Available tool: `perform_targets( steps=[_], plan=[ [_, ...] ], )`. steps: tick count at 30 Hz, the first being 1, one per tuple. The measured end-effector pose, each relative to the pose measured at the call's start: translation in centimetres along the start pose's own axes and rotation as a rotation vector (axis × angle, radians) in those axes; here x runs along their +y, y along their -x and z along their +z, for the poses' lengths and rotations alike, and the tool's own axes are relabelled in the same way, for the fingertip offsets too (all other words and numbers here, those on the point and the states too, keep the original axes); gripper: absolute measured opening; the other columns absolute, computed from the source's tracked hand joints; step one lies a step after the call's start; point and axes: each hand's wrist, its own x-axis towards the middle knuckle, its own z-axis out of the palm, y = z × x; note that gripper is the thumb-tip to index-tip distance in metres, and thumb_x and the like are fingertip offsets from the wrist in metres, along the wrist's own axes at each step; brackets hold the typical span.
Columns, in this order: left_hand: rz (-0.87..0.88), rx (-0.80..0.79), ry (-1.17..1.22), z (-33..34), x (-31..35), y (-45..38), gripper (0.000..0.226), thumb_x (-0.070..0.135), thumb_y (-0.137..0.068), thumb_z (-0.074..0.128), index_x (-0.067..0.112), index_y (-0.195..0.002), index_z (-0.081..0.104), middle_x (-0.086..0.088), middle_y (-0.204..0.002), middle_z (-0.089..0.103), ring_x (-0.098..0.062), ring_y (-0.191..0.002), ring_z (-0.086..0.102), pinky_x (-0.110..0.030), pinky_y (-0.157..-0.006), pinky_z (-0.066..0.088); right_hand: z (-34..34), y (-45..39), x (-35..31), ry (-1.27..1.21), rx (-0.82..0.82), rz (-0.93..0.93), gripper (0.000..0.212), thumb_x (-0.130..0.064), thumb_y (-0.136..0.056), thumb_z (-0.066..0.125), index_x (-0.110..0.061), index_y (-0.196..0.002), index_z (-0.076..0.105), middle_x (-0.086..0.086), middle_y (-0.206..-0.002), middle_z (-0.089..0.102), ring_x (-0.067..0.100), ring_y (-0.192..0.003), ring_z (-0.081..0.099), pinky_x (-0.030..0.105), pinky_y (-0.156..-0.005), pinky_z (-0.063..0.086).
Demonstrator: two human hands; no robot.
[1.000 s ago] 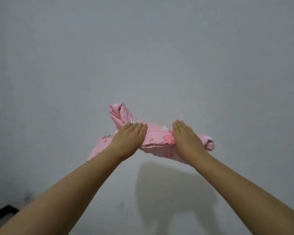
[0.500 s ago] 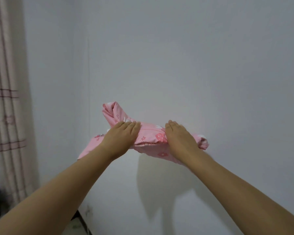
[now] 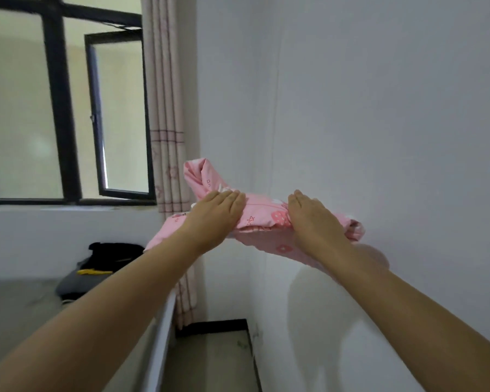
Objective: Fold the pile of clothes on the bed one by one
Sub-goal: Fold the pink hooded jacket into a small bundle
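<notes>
White plaster wall (image 3: 379,108) behind, black-framed window (image 3: 57,108) and striped beige curtain (image 3: 167,123) at left, grey bed surface (image 3: 17,306) low at left with dark folded clothes (image 3: 108,258) heaped near its far edge. Held up in mid-air before the wall: pink printed cotton garment (image 3: 262,219), bunched and part-folded, clear of the bed. Left hand (image 3: 215,216) on top of its left part, fingers straight and together, tips over the fabric; thumb hidden beneath, so grip not certain. Right hand (image 3: 311,219) on its right part, fingers likewise flat across the top, cloth drooping below the wrist. 1 rolled end sticking up beyond the left fingertips, another bunched end past the right hand.
</notes>
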Motion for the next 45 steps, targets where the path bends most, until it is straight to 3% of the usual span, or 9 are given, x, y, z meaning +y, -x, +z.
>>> perform_targets(
  steps=[9, 12, 14, 19, 23, 25, 32, 36, 45],
  plan=[
    [-0.252, -0.294, -0.189, 10.9, -11.5, 4.5, 0.059, 0.013, -0.095, 0.038, 0.004, -0.146, 0.009, -0.014, -0.154, 0.013, -0.024, -0.142, 0.015, -0.034, -0.116, 0.006, 11.7, -13.9, -9.2, -0.211, -0.01, -0.315, 0.073, -0.019, -0.088, 0.055, 0.0, -0.144, 0.012, 0.018, -0.152, 0.016, 0.025, -0.14, 0.019, 0.032, -0.114, 0.012],
    [-0.248, -0.276, -0.268, 14.1, -16.1, 5.0, 0.061, 0.012, -0.079, 0.066, -0.005, -0.132, 0.042, -0.023, -0.136, 0.045, -0.028, -0.126, 0.047, -0.038, -0.107, 0.034, 15.8, -19.4, -13.2, -0.291, -0.02, -0.367, 0.066, -0.016, -0.087, 0.053, -0.002, -0.142, 0.02, 0.014, -0.149, 0.024, 0.022, -0.135, 0.028, 0.03, -0.111, 0.02],
    [-0.222, -0.282, -0.309, 15.9, -19.6, 4.6, 0.063, 0.013, -0.041, 0.089, -0.004, -0.098, 0.068, -0.018, -0.1, 0.07, -0.024, -0.09, 0.069, -0.035, -0.076, 0.055, 17.9, -23.4, -16.0, -0.345, -0.034, -0.389, 0.06, -0.008, -0.087, 0.047, -0.004, -0.141, 0.022, 0.013, -0.149, 0.026, 0.022, -0.134, 0.03, 0.03, -0.109, 0.022],
    [-0.252, -0.308, -0.347, 22.5, -28.3, 3.0, 0.065, 0.01, -0.032, 0.09, -0.003, -0.093, 0.07, -0.017, -0.093, 0.072, -0.026, -0.084, 0.07, -0.037, -0.07, 0.056, 22.5, -33.3, -20.9, -0.414, -0.067, -0.432, 0.063, -0.011, -0.083, 0.055, -0.003, -0.139, 0.026, 0.013, -0.146, 0.03, 0.024, -0.133, 0.03, 0.03, -0.109, 0.021],
    [-0.313, -0.446, -0.284, 29.0, -33.5, 1.8, 0.06, 0.007, -0.087, 0.053, 0.0, -0.141, 0.028, -0.019, -0.146, 0.032, -0.028, -0.136, 0.033, -0.036, -0.113, 0.021, 27.0, -39.8, -22.9, -0.425, -0.098, -0.463, 0.068, -0.008, -0.078, 0.059, -0.001, -0.139, 0.027, 0.015, -0.147, 0.029, 0.025, -0.134, 0.03, 0.033, -0.11, 0.021],
    [-0.381, -0.448, -0.252, 32.1, -35.5, 1.0, 0.055, 0.008, -0.091, 0.046, 0.0, -0.142, 0.025, -0.018, -0.148, 0.029, -0.027, -0.137, 0.03, -0.035, -0.114, 0.02, 29.2, -43.3, -23.8, -0.443, -0.099, -0.483, 0.065, -0.005, -0.081, 0.055, -0.002, -0.14, 0.027, 0.015, -0.148, 0.028, 0.024, -0.136, 0.028, 0.032, -0.111, 0.02],
    [-0.335, -0.408, -0.372, 41.6, -43.5, -2.7, 0.059, -0.009, -0.042, 0.084, -0.014, -0.098, 0.064, -0.028, -0.096, 0.067, -0.038, -0.083, 0.068, -0.047, -0.066, 0.054, 37.5, -56.8, -27.6, -0.505, -0.061, -0.623, 0.057, 0.001, -0.082, 0.048, 0.001, -0.137, 0.031, 0.018, -0.146, 0.03, 0.027, -0.136, 0.027, 0.033, -0.112, 0.02],
    [-0.465, -0.566, -0.381, 48.1, -48.6, -3.0, 0.057, 0.002, -0.086, 0.049, -0.003, -0.139, 0.03, -0.02, -0.145, 0.034, -0.029, -0.134, 0.035, -0.035, -0.111, 0.024, 42.9, -63.6, -30.5, -0.548, -0.131, -0.72, 0.055, -0.002, -0.085, 0.044, -0.002, -0.138, 0.029, 0.016, -0.147, 0.028, 0.024, -0.136, 0.027, 0.031, -0.109, 0.022],
    [-0.646, -0.846, -0.34, 60.2, -59.7, 0.5, 0.053, 0.008, -0.095, 0.027, 0.007, -0.146, 0.012, -0.009, -0.153, 0.018, -0.019, -0.141, 0.019, -0.03, -0.114, 0.009, 53.6, -74.9, -41.6, -0.613, -0.277, -0.845, 0.055, 0.002, -0.087, 0.039, -0.005, -0.14, 0.029, 0.013, -0.151, 0.026, 0.023, -0.139, 0.025, 0.029, -0.113, 0.019]
  ],
)
